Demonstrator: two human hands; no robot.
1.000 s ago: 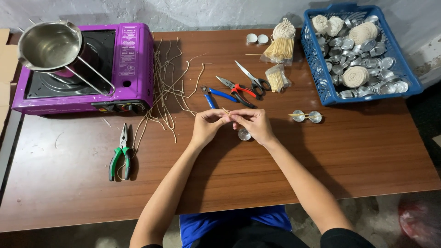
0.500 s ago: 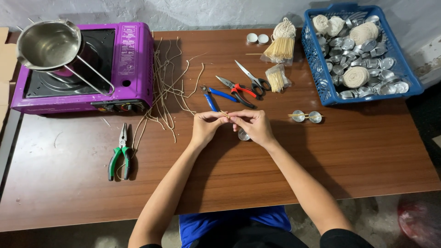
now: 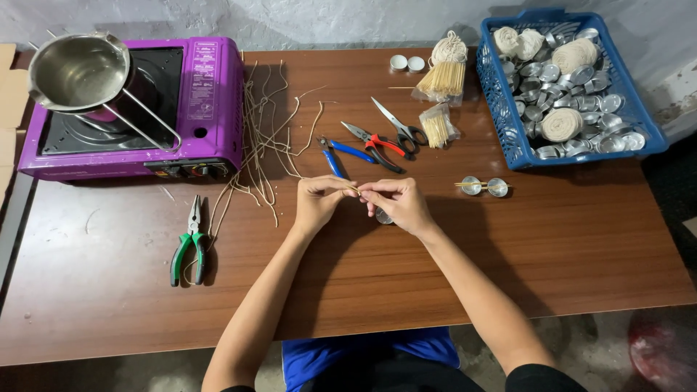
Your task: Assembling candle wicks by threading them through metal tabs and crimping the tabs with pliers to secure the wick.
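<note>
My left hand (image 3: 319, 200) and my right hand (image 3: 398, 202) meet over the middle of the brown table (image 3: 348, 290). Between their fingertips they pinch a thin wooden stick (image 3: 353, 189) with a pale wick on it. A small round metal cup (image 3: 383, 217) lies on the table under my right hand, partly hidden by the fingers. To the right, two more metal cups (image 3: 485, 186) sit side by side with a stick laid across them.
A purple gas stove (image 3: 196, 109) with a steel pot (image 3: 76, 72) stands back left. Loose wick strands (image 3: 268, 145), green pliers (image 3: 190, 239), blue pliers (image 3: 341, 154), red cutters (image 3: 374, 141), scissors (image 3: 399, 125), stick bundles (image 3: 443, 76) and a blue basket (image 3: 508, 123) of cups surround the hands.
Both hands have shifted slightly toward me and lowered, still pinching the stick and wick together. Nothing else on the table has moved.
</note>
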